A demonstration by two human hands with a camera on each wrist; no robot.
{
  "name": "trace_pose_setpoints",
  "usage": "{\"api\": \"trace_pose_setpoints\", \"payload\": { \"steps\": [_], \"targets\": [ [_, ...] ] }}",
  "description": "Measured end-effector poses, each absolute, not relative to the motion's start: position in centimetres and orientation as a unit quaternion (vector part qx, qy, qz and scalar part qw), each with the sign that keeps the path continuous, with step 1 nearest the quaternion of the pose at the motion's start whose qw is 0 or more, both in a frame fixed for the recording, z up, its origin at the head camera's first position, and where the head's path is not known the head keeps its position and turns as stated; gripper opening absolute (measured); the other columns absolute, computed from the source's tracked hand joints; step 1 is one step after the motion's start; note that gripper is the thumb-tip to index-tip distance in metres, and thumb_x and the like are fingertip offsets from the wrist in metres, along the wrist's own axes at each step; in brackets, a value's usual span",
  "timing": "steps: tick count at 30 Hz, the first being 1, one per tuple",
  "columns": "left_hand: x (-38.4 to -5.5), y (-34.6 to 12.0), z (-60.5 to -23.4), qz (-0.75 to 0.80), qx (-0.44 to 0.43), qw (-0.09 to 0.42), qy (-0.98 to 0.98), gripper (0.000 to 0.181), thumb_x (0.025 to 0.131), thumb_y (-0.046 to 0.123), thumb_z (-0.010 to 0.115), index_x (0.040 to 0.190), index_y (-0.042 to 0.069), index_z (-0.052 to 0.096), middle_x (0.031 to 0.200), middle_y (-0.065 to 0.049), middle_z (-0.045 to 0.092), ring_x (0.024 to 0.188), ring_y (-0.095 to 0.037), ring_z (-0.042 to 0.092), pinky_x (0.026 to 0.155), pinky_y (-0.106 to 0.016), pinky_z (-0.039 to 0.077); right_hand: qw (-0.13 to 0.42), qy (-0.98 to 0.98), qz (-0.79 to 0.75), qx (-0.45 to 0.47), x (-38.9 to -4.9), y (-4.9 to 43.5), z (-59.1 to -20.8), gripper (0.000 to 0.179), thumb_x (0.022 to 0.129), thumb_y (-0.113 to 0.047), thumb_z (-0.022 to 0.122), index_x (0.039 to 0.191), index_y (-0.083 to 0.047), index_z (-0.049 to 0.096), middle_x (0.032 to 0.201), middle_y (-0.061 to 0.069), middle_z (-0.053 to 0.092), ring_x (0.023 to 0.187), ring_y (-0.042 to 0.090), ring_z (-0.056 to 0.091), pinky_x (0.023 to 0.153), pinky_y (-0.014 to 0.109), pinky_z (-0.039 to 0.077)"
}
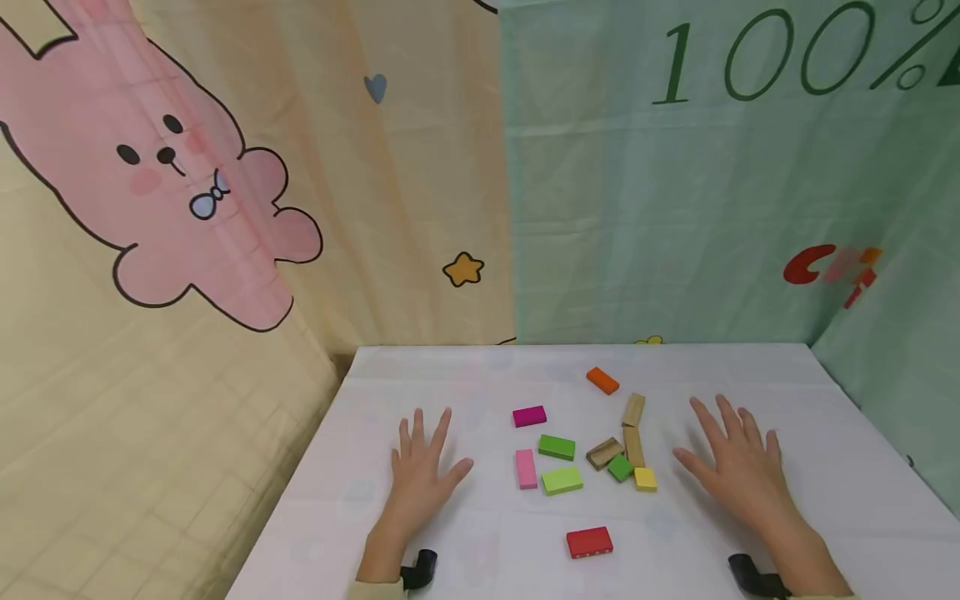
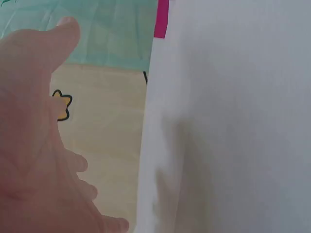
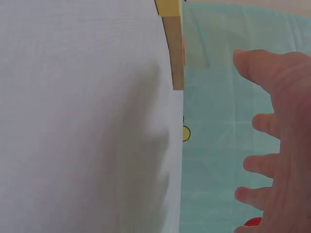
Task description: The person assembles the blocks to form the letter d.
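Note:
With fingers spread, my left hand (image 1: 420,483) hovers over the left part of the white table and holds nothing. My right hand (image 1: 742,467), likewise spread and bare, is above the right part. Between them lie small blocks: a magenta block (image 1: 529,417), a pink block (image 1: 527,469), a green block (image 1: 557,447), a lime block (image 1: 562,481) and a red block (image 1: 589,542). Nearest the right hand are a yellow block (image 1: 645,480), a small green block (image 1: 620,468) and wooden blocks (image 1: 633,447). An orange block (image 1: 602,381) sits farthest back.
The white table (image 1: 480,517) ends at a patterned curtain (image 1: 420,183) behind it, with a green curtain (image 1: 675,208) to the right. Black wrist mounts show on the left wrist (image 1: 420,570) and the right wrist (image 1: 756,577).

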State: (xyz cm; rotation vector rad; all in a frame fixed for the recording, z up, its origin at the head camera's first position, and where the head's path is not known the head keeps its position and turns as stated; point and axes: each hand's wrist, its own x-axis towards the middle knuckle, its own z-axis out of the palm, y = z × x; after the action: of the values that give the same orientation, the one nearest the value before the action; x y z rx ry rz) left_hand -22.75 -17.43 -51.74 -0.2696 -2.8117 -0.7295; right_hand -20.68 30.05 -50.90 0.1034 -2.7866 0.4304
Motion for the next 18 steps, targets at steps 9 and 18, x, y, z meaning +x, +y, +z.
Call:
{"api": "trace_pose_setpoints", "payload": {
  "steps": [9, 18],
  "targets": [
    [-22.4, -14.2, -50.5, -0.375, -0.121, 0.061, -0.917, 0.09, 0.092, 0.051, 0.069, 0.161, 0.042, 0.011, 0.168, -0.007, 0.005, 0.152, -0.037, 0.003, 0.109, -0.072, 0.021, 0.149, -0.967, 0.199, 0.053, -20.8, 28.7, -50.6, 0.087, 0.092, -0.047, 0.071, 0.159, -0.013, 0.027, 0.155, 0.031, 0.025, 0.134, 0.057, 0.027, 0.096, 0.081, 0.022],
    [-22.1, -11.1, -49.6, -0.414, -0.155, 0.036, -0.896, 0.085, 0.093, 0.054, 0.064, 0.16, 0.044, 0.013, 0.166, -0.003, 0.017, 0.151, -0.028, 0.019, 0.108, -0.065, 0.032, 0.087, -0.956, 0.272, 0.068, -21.0, 27.3, -50.4, 0.08, 0.095, -0.046, 0.067, 0.157, -0.011, 0.031, 0.154, 0.03, 0.029, 0.136, 0.054, 0.031, 0.096, 0.077, 0.032]
  ]
}}
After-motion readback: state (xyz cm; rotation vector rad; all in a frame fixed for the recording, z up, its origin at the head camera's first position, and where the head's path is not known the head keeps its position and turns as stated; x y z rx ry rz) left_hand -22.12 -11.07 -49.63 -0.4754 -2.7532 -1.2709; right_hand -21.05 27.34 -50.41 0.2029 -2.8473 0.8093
